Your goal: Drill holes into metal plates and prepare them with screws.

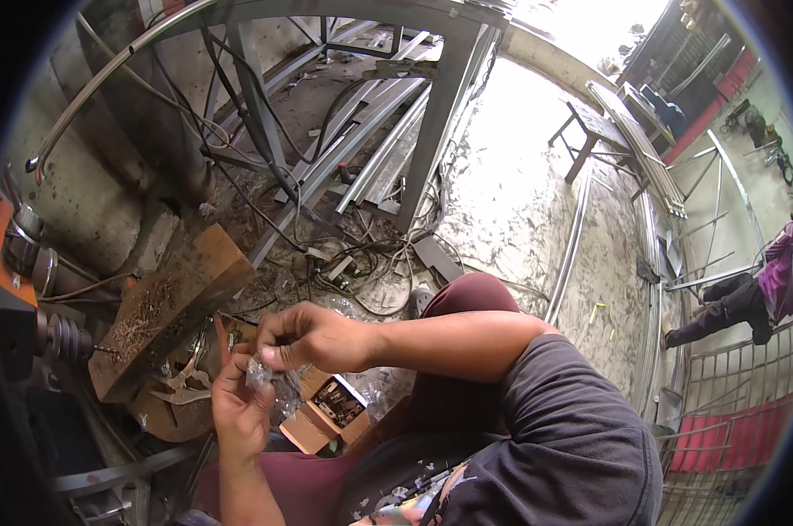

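A small crumpled clear plastic bag [283, 390] is pinched between my two hands, over my lap. My left hand [239, 410] grips it from below, fingers pointing up. My right hand [319, 340] reaches across from the right, its thumb and fingers closed on the bag's upper part. Whatever the bag contains is too small to make out. Just beyond and below the hands is an open cardboard box [304, 429] with small dark metal pieces inside.
Left of me stands an orange and black drill press with a drill bit [107, 350] beside a wooden block [212, 254] covered in shavings. Cables [370, 263] tangle on the floor near a metal frame [436, 123]. A small table [594, 131] and a person [747, 294] are at the right.
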Action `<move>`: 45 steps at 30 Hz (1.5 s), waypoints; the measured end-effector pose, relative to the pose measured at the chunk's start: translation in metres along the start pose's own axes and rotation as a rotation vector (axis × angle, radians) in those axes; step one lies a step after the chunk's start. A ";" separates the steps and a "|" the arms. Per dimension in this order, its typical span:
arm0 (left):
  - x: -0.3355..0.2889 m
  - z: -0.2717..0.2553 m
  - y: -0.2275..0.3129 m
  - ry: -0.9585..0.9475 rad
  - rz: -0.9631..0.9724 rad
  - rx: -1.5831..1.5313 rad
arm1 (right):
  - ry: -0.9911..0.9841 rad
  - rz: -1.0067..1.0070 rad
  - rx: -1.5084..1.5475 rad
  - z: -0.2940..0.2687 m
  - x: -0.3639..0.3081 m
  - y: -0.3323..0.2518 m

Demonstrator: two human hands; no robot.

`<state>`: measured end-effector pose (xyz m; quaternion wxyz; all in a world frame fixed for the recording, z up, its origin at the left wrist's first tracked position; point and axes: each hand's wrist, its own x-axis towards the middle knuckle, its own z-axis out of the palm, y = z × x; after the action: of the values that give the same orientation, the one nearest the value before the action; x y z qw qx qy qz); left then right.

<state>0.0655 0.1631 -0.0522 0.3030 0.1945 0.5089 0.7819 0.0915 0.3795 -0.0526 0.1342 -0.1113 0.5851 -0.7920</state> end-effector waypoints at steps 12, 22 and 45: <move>-0.007 0.004 0.008 -0.101 0.015 0.276 | -0.114 0.070 -0.035 0.011 -0.011 -0.008; 0.000 0.007 0.009 -0.046 0.671 0.979 | -0.007 -0.261 -0.438 -0.015 -0.004 -0.023; -0.020 0.002 0.033 0.119 0.777 1.361 | -0.344 -0.148 -0.602 -0.012 0.004 -0.023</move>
<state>0.0723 0.1413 -0.0215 -0.2055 0.4591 0.7869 0.3575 0.0822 0.3949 -0.0340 0.1343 -0.3199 0.7514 -0.5613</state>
